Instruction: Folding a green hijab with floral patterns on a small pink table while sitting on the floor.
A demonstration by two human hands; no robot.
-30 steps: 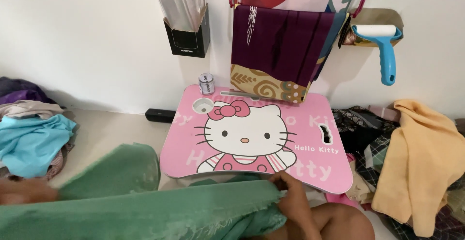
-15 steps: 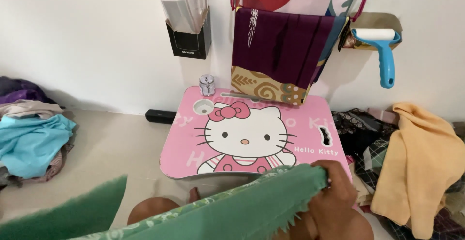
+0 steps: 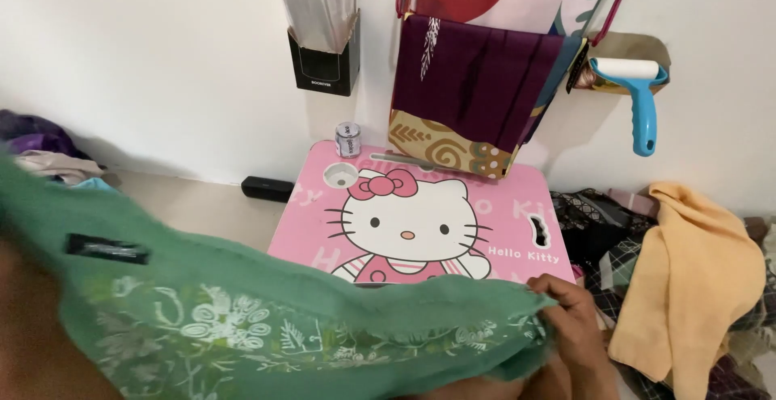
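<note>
One green cloth (image 3: 267, 319) spreads above the pink lap table (image 3: 517, 206), a black rectangular label (image 3: 107, 248) near its left end; right hand (image 3: 575, 327) pinches its edge, left hand's fingers hidden.

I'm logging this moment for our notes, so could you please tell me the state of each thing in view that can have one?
Green fabric with white floral print: spread out, held up in front of the low table.
Right hand: closed on the fabric's corner.
Left hand: hidden behind the fabric.
Pink cartoon-cat low table: standing, top bare.
Blue-handled lint roller: hanging on the wall.
Yellow cloth: crumpled, draped on the pile.
</note>
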